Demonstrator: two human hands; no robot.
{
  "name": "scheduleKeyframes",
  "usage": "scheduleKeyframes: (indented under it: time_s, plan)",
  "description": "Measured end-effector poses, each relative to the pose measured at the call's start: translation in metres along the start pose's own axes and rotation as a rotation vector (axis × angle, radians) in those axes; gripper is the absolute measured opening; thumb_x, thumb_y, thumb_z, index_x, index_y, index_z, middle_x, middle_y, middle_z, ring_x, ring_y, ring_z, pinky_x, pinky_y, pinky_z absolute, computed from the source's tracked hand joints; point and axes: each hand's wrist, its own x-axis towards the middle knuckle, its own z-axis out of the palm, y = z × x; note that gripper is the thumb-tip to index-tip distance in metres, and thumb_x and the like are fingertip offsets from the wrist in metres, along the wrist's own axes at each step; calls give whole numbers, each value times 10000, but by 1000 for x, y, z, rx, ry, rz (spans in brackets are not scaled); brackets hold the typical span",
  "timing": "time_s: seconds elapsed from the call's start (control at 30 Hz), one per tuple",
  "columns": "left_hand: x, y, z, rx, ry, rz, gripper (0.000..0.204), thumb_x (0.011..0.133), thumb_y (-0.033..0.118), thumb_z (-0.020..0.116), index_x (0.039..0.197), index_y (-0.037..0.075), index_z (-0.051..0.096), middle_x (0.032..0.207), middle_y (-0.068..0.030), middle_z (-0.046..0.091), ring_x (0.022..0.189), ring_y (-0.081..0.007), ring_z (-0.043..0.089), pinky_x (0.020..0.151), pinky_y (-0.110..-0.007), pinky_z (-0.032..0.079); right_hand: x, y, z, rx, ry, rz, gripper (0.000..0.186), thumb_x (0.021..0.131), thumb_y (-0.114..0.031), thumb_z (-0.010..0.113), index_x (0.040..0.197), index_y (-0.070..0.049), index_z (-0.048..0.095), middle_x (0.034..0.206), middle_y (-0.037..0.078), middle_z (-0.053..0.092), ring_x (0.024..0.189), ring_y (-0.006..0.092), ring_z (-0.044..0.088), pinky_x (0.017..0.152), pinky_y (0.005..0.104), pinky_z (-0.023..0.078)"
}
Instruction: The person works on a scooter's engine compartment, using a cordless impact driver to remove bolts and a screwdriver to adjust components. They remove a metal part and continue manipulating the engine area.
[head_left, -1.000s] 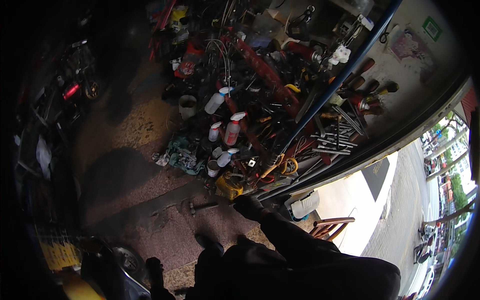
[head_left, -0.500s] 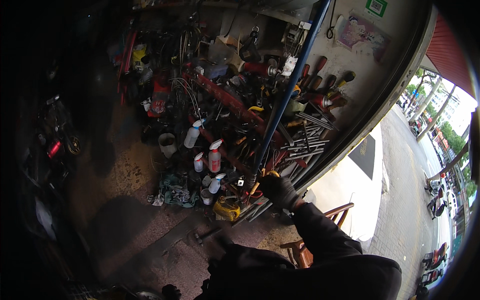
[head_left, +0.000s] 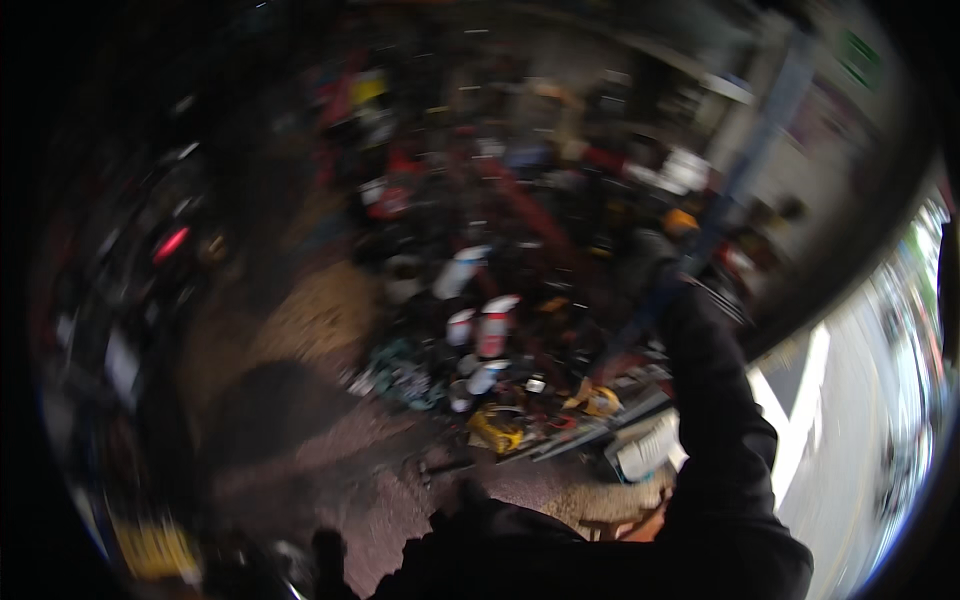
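My right arm reaches up and forward in a dark sleeve. At its end my right hand (head_left: 668,272), in a dark glove, is next to the slanting blue pole (head_left: 745,160). Motion smears its fingers, and I cannot tell whether they touch the pole or hold anything. Beyond the hand lies a blurred heap of tools and parts, with an orange-yellow round thing (head_left: 681,222) just above it. My left hand cannot be made out with certainty; a dark shape at the lower edge, left of my body, may be it.
White spray bottles (head_left: 462,272), one with a red body (head_left: 497,327), stand left of my arm. Near them lie a yellow container (head_left: 496,428) and a greenish rag (head_left: 408,378). A pale box (head_left: 645,450) sits by my sleeve. To the right, the doorway opens onto a street.
My right hand has left the yellow-handled item low by the pole's foot and risen along the pole. The whole view has swung and blurred; the bottles and heap now appear farther right.
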Motion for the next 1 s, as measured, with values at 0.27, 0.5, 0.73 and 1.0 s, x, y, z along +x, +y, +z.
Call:
scheduleKeyframes:
  time_s: [0.27, 0.5, 0.73, 1.0]
  plan:
    - [-53, 136, -72, -888, 340, -905, 352, 846, 353, 615, 1004, 40, 644, 998, -199, 673, 946, -411, 633, 804, -468, 503, 4, 34, 286, -697, -363, -611, 245, 882, -163, 565, 1070, -37, 658, 915, 122, 671, 858, 280, 628, 736, 354, 513]
    - [-186, 198, -30, -966, 253, -1459, 417, 805, 354, 617, 1047, 20, 677, 999, -238, 685, 997, -394, 647, 865, -449, 506, -125, 95, 362, -621, -559, -685, 270, 863, -140, 575, 1099, -33, 649, 950, 119, 663, 879, 270, 622, 757, 347, 506]
    - [-204, 186, -9, -972, 312, -1382, 391, 835, 371, 623, 1047, 47, 677, 1022, -217, 680, 998, -391, 640, 847, -452, 506, -221, 94, 358, -567, -637, -752, 303, 844, -118, 585, 1128, -29, 640, 985, 117, 654, 901, 260, 615, 778, 340, 499]
    - [-320, 164, 19, -1035, 468, -1248, 416, 851, 381, 639, 1092, 43, 646, 1043, -195, 678, 1005, -370, 636, 866, -436, 496, -324, 47, 350, -544, -559, -856, 347, 822, -92, 596, 1161, -24, 629, 1025, 114, 645, 925, 248, 608, 802, 332, 491]
